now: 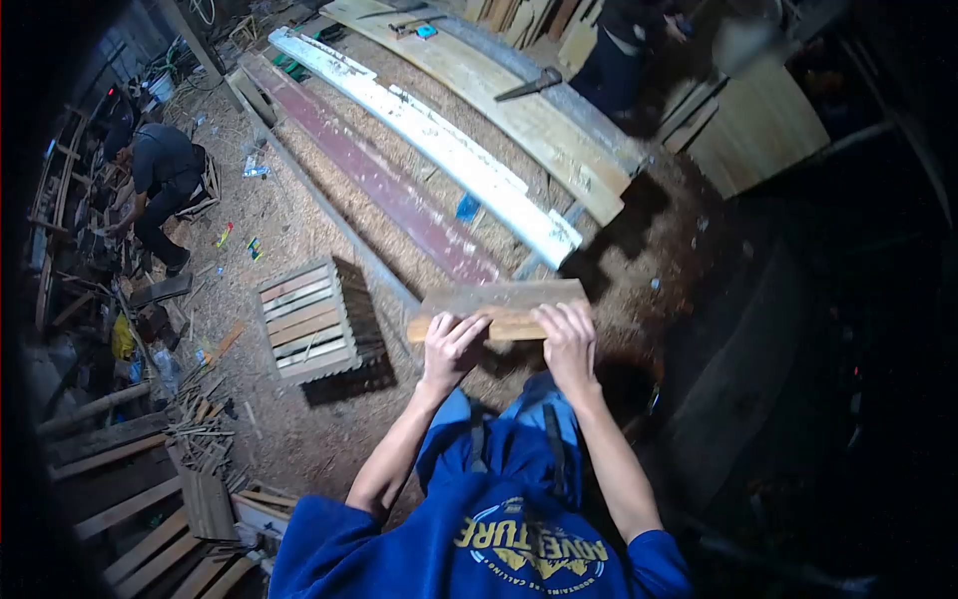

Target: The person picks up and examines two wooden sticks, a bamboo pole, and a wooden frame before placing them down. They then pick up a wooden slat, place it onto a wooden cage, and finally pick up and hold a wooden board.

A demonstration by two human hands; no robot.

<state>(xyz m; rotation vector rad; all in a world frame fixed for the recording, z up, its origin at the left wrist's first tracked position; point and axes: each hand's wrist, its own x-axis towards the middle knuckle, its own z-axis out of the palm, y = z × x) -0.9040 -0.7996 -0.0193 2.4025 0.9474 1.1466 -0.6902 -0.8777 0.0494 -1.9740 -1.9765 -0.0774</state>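
A short, thick wooden board (pixel 504 297) spans the space in front of my body, its long edge facing me. My left hand (pixel 455 344) grips its left part, fingers curled over the near edge. Toward the other end, my right hand (pixel 567 339) is closed on the same edge. Just beyond the board lies the near end of a long maroon plank (pixel 399 200). A slatted wooden crate (pixel 307 317) stands on the ground to the left of my left hand.
A long white plank (pixel 429 140) and a wide pale board (pixel 499 110) lie beyond, with a handsaw (pixel 529 85) on top. One person (pixel 165 175) sits bent over at left; another (pixel 619 55) is at top right. Scrap wood (pixel 150 479) is heaped at lower left.
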